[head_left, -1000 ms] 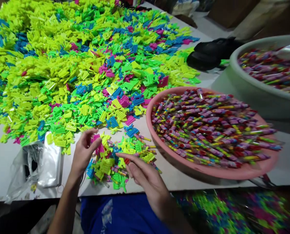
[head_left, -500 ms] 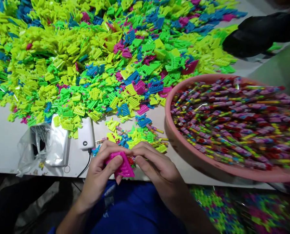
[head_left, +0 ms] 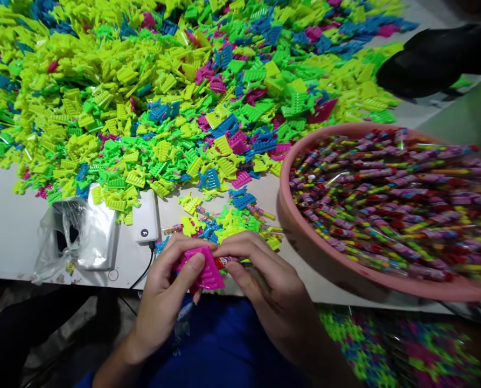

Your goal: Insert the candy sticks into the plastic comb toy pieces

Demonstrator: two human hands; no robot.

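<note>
Pinched between the thumb and fingers of my left hand (head_left: 159,293) is a bright pink ribbed plastic piece (head_left: 211,276). My right hand (head_left: 274,283) grips a thin candy tube (head_left: 223,262) with a red and white printed end, which meets the right side of the pink piece. Whether the tube sits inside the piece or only against it, I cannot tell. Just beyond my fingers lies a small heap of yellow, green and blue plastic pieces (head_left: 234,222), with several similar tubes (head_left: 261,212) among them.
A huge pile of coloured plastic pieces (head_left: 143,129) covers the back of the table. At the right stands a pink basin (head_left: 288,202) full of candy tubes. A white power bank (head_left: 146,215) with a cable and a clear plastic bag (head_left: 58,242) lie left. A dark sleeve (head_left: 434,59) reaches in.
The view has shifted slightly. More of the candy tube's red and white end shows between my hands, and my right fingers are a little farther from the pink piece.
</note>
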